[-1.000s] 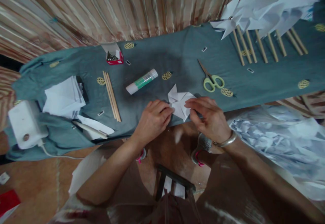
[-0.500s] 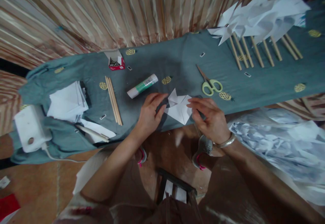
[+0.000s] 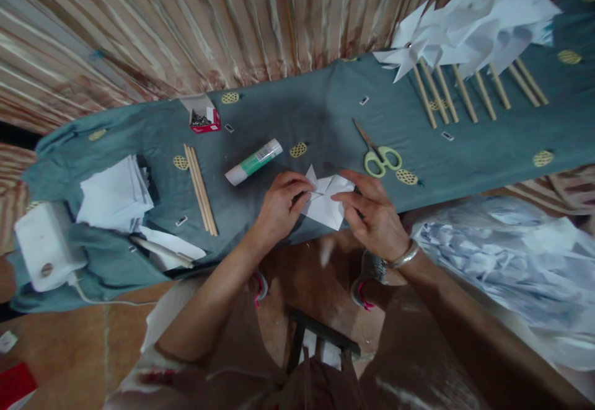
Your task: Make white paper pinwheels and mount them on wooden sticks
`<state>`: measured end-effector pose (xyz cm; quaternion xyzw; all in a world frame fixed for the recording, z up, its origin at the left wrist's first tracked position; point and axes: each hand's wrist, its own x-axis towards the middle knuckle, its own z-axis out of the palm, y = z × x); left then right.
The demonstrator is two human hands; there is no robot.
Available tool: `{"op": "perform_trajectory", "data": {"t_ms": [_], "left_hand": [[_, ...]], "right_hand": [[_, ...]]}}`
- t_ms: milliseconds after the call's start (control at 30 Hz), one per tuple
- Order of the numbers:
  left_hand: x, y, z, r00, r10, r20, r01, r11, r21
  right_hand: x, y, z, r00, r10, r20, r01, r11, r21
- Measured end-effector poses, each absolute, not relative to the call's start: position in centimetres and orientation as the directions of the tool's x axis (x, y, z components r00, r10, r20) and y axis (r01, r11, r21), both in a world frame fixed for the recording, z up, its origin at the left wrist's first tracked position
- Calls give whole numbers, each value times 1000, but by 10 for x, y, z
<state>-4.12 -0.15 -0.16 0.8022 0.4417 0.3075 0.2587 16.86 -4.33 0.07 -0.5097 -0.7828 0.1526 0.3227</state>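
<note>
A white square of paper (image 3: 324,207) with cut, lifted corners lies near the front edge of the cloth-covered table. My left hand (image 3: 282,204) pinches its left side, close to a corner flap that points up. On the right side, my right hand (image 3: 369,211) has its fingers on the paper, bending a flap inward; its thumb is below. A white and green glue stick (image 3: 254,162) lies just beyond my left hand. Scissors with pale green handles (image 3: 382,160) rest beyond my right hand.
Paper pinwheels on sticks (image 3: 458,38) lie at the far right. On the left are wooden sticks (image 3: 199,190), a small red box of metal pins (image 3: 205,121), a paper stack (image 3: 115,193) and a white power device (image 3: 46,245). A plastic bag of paper scraps (image 3: 493,261) is at the right.
My right hand has moved inward over the paper, and the right flap is now bent toward the middle. My left fingers have closed on the left side. The whole view has shifted slightly.
</note>
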Motion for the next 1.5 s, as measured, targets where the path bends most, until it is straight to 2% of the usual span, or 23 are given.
{"op": "perform_trajectory", "data": {"t_ms": [767,1333,1500], "left_hand": [[-33,3,-5,406,880,249,577,-457,676],[-33,2,-5,405,883,238,580,-449,680],[-33,2,-7,400,882,250,575,-454,680]], "right_hand": [[166,-43,-1,-236,916,325,688,394,-610],[165,-43,2,-250,915,316,688,398,-608],[163,-44,3,-269,909,319,713,411,-568]]}}
